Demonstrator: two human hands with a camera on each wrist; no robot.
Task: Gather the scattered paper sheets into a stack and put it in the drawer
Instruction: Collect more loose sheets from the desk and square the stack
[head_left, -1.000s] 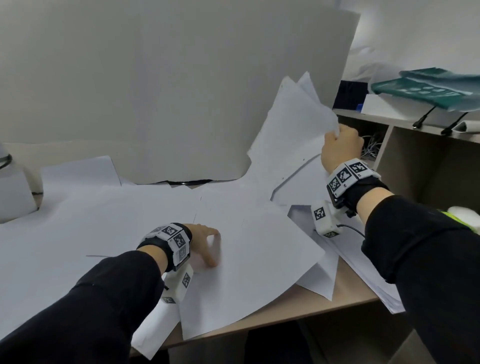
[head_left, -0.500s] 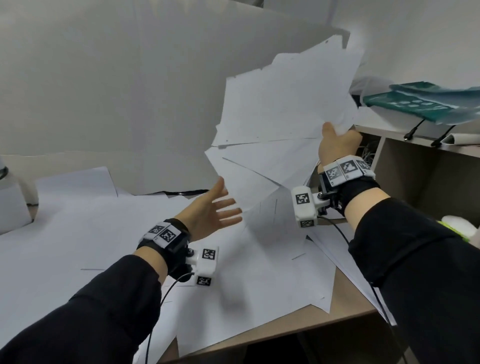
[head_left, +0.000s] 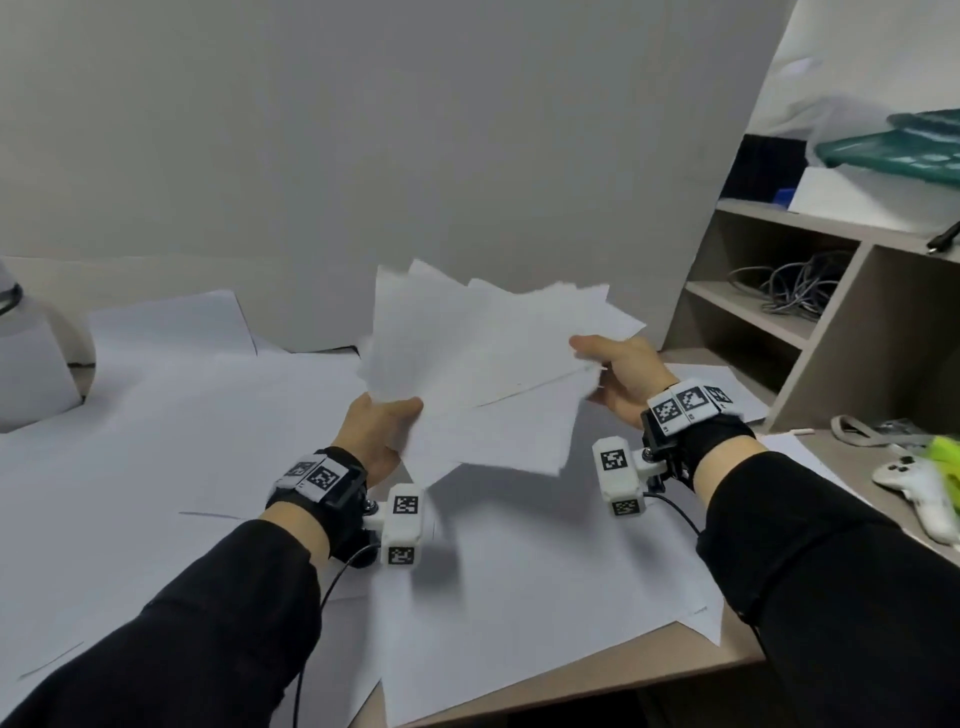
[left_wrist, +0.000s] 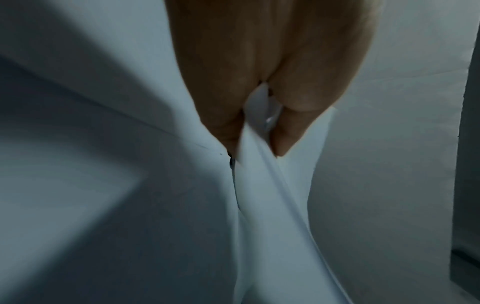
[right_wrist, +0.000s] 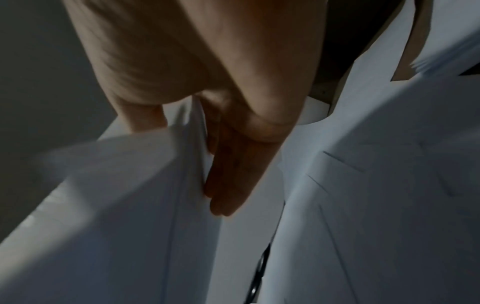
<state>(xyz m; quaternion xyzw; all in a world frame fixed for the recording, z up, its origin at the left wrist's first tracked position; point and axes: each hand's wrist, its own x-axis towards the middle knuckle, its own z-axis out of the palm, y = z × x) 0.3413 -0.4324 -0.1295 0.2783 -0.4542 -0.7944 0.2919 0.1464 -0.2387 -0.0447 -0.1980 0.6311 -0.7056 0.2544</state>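
A fanned bundle of paper sheets (head_left: 483, 358) is being held in the air above the surface (head_left: 613, 662), between both hands. The bundle's near left corner is being pinched by the left hand (head_left: 375, 434), thumb on top and fingers (left_wrist: 221, 98) beneath; in the left wrist view the paper edges are being squeezed between thumb and fingers. The right edge is being gripped by the right hand (head_left: 621, 376), with the thumb lying over the top sheet and the fingers (right_wrist: 233, 174) being kept straight against the underside. The sheets in the bundle are being held unevenly, their corners splayed in several directions. More loose sheets (head_left: 156, 415) are lying spread over the surface under and to the left of the hands, some overhanging its near edge. A shelf unit (head_left: 810, 312) with coiled cables (head_left: 795, 283) is being shown at the right, and a white controller (head_left: 919, 486) is lying near its foot.
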